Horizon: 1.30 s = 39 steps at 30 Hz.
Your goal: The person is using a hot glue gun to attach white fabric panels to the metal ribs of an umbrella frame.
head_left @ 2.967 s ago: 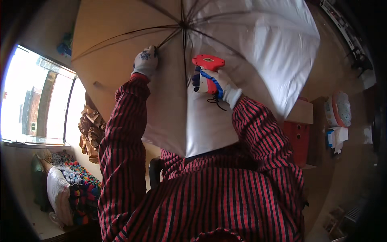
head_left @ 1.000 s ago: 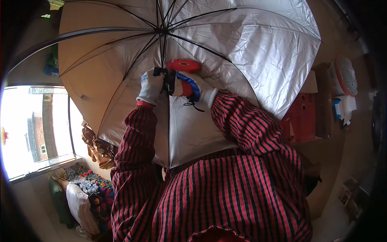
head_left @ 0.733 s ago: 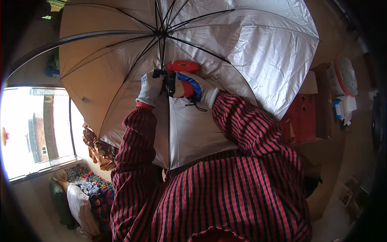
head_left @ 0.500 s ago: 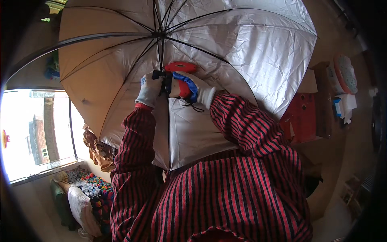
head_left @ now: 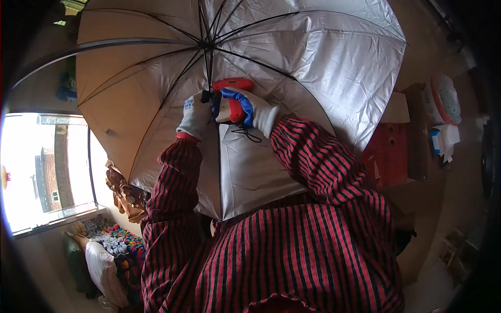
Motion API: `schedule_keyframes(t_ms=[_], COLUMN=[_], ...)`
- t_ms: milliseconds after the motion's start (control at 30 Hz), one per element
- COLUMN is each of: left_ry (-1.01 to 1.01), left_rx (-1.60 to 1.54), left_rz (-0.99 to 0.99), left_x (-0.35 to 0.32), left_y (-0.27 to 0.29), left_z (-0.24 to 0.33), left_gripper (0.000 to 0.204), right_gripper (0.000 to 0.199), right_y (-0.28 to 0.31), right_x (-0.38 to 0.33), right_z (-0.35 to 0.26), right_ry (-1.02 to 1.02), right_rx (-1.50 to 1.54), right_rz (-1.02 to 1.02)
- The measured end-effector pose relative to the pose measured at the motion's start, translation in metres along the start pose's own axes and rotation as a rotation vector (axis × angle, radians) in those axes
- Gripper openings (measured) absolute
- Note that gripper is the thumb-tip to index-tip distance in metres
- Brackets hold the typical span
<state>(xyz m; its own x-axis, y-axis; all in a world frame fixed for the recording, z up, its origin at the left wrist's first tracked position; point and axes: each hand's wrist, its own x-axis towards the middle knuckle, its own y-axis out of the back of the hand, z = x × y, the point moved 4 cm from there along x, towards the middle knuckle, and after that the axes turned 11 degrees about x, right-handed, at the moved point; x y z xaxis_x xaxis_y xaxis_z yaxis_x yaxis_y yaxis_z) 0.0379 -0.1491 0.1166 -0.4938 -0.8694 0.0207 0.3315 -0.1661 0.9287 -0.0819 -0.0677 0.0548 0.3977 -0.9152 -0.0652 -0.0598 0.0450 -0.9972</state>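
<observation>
An opened umbrella (head_left: 292,52) with a silver lining and black ribs spreads before me, its inside facing me. My left hand (head_left: 195,113), in a white work glove, is closed at a dark rib running down the middle; a small black piece shows at its fingertips. My right hand (head_left: 257,111), in a white glove with blue on it, wraps round a red and white handheld device (head_left: 225,111) with a dark front and a hanging black cord (head_left: 249,134). The device's front meets the rib beside my left fingers. Just beyond lies a flat red rounded piece (head_left: 233,83), partly covered.
A long curved black bar (head_left: 115,45) reaches from the umbrella's hub to the left. A bright window (head_left: 47,172), crumpled brown paper (head_left: 125,193) and heaped colourful fabric (head_left: 117,237) are at left. Right of the umbrella stand a red box (head_left: 389,156) and a pink-rimmed tub (head_left: 446,99).
My right hand and the device have tilted slightly, showing more of the device's red side. The long bar at left has sunk a little nearer to level. The umbrella has shifted slightly.
</observation>
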Motion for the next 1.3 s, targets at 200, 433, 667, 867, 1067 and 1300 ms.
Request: schedule_keyframes(t_ms=[200, 433, 667, 867, 1067, 1300], left_ry=[-0.019, -0.023, -0.063, -0.085, 0.015, -0.081], left_rx=[-0.032, 0.094, 0.310, 0.626, 0.570, 0.306], left_rz=[-0.040, 0.034, 0.156, 0.244, 0.275, 0.226], left_x=[-0.007, -0.007, 0.007, 0.056, 0.055, -0.057], left_y=[0.001, -0.008, 0.001, 0.070, 0.072, 0.016], left_z=[0.013, 0.026, 0.015, -0.013, -0.064, 0.029], left_gripper=[0.024, 0.024, 0.022, 0.024, 0.039, 0.078], right_gripper=[0.033, 0.029, 0.030, 0.030, 0.026, 0.027], right_y=[-0.018, -0.026, -0.001, -0.058, -0.039, 0.011], right_x=[-0.006, -0.008, -0.007, -0.030, -0.032, -0.039], right_z=[0.000, -0.018, -0.017, -0.008, -0.027, -0.057], right_ry=[-0.375, 0.223, 0.055, 0.119, 0.313, 0.625], right_rx=[0.598, -0.616, -0.049, -0.342, -0.588, -0.586], right_rz=[0.303, 0.268, 0.050, 0.078, 0.158, 0.270])
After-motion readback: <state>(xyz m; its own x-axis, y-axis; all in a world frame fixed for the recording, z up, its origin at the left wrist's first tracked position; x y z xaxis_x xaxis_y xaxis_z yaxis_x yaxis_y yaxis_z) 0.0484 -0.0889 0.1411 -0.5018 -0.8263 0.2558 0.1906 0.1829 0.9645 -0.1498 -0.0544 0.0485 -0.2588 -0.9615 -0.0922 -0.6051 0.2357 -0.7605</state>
